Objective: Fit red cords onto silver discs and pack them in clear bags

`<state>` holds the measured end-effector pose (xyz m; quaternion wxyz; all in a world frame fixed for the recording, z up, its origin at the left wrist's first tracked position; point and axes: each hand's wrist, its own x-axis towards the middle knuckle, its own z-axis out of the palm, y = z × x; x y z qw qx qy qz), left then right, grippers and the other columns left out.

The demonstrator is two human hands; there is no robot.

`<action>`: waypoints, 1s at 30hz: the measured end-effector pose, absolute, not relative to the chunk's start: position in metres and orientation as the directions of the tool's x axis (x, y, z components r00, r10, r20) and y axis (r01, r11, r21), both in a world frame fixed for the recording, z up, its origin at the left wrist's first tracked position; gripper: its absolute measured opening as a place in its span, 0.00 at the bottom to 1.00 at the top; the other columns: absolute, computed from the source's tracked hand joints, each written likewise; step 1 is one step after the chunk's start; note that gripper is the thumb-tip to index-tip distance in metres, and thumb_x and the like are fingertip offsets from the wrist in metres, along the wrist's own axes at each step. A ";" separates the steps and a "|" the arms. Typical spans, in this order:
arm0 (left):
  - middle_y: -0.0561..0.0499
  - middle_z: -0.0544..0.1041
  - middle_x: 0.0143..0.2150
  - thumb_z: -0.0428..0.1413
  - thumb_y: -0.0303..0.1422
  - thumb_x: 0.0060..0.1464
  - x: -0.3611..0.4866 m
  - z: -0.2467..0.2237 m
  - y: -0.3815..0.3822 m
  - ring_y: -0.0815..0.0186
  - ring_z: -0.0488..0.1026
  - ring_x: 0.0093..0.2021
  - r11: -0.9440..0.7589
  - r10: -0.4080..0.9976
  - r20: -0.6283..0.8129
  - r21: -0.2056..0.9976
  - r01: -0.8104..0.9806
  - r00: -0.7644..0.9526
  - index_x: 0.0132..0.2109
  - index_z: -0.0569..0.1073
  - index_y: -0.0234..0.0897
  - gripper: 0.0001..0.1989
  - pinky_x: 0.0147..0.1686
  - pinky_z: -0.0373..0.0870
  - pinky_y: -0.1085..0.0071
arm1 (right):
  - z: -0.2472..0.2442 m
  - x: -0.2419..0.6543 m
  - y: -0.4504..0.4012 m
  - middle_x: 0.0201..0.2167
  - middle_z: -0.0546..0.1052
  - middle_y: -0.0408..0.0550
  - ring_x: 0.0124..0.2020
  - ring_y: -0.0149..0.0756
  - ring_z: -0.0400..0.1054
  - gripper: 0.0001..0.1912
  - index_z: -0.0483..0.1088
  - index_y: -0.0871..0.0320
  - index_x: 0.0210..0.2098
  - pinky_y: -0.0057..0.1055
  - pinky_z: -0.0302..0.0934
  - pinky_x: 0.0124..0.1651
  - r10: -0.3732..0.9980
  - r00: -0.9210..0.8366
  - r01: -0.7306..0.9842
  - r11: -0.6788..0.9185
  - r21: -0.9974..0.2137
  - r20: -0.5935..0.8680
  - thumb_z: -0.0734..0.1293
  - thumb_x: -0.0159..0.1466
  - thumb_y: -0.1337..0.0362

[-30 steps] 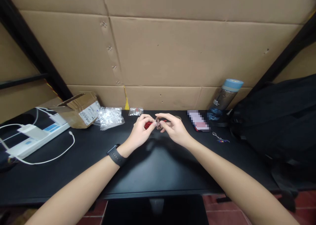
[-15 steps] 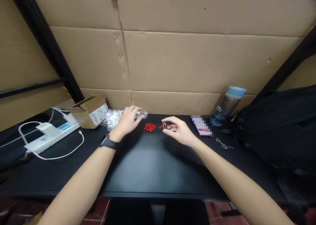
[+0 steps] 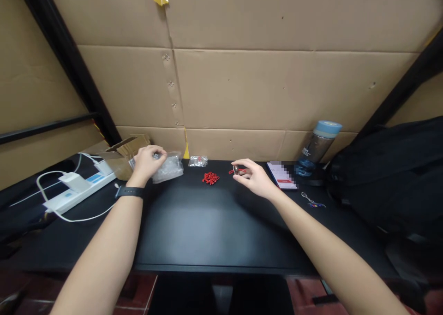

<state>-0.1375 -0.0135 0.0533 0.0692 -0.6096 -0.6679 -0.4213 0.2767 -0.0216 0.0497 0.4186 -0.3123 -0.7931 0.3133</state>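
Note:
My left hand (image 3: pixel 147 163) is closed, thumb and forefinger curled together at the edge of a crinkled clear plastic bag (image 3: pixel 169 169); the exact pinch is hard to make out. Between the thumb and fingers of my right hand (image 3: pixel 254 179) is a small round shiny pendant (image 3: pixel 236 169), seen nearly edge-on, with a red cord loop beside it. A heap of red cord loops (image 3: pixel 211 178) lies on the black table between my hands. Behind the heap, a small clear packet (image 3: pixel 198 161) rests flat, with something round and a bit of red inside.
At the left stand an open cardboard box (image 3: pixel 121 167) and a white power strip (image 3: pixel 79 193) with chargers and cables. To the right are a phone (image 3: pixel 282 176), a keychain (image 3: pixel 313 200), a blue-lidded bottle (image 3: pixel 316 149) and a black backpack (image 3: pixel 387 181). Cardboard panels form the back wall.
My left hand has moved left, away from the small packet, and its fingers have closed over the plastic bag. My right hand keeps the pendant at nearly the same place.

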 end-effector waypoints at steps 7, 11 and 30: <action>0.49 0.80 0.31 0.62 0.40 0.50 -0.064 0.065 -0.021 0.61 0.79 0.36 -0.443 0.819 0.528 0.830 0.339 -0.223 0.38 0.74 0.36 0.12 0.43 0.73 0.66 | 0.063 0.286 -0.017 0.52 0.74 0.52 0.41 0.34 0.76 0.20 0.74 0.54 0.53 0.38 0.73 0.51 0.747 -0.398 0.203 0.637 -0.744 0.532 0.72 0.62 0.59; 0.50 0.81 0.33 0.61 0.40 0.55 0.009 0.046 -0.040 0.60 0.80 0.37 -0.422 0.886 0.463 0.807 0.413 0.001 0.45 0.73 0.38 0.13 0.42 0.72 0.66 | 0.070 0.296 -0.013 0.51 0.75 0.52 0.39 0.35 0.75 0.21 0.74 0.55 0.52 0.37 0.73 0.48 0.776 -0.333 0.220 0.616 -0.757 0.535 0.73 0.61 0.58; 0.46 0.70 0.65 0.54 0.39 0.67 0.055 0.040 -0.106 0.53 0.66 0.64 -0.820 0.572 0.147 0.079 0.567 0.807 0.63 0.71 0.50 0.19 0.59 0.61 0.57 | 0.089 0.308 -0.037 0.32 0.79 0.46 0.35 0.38 0.73 0.18 0.78 0.56 0.35 0.28 0.59 0.34 0.678 -0.735 0.651 0.698 -0.298 -0.017 0.78 0.52 0.51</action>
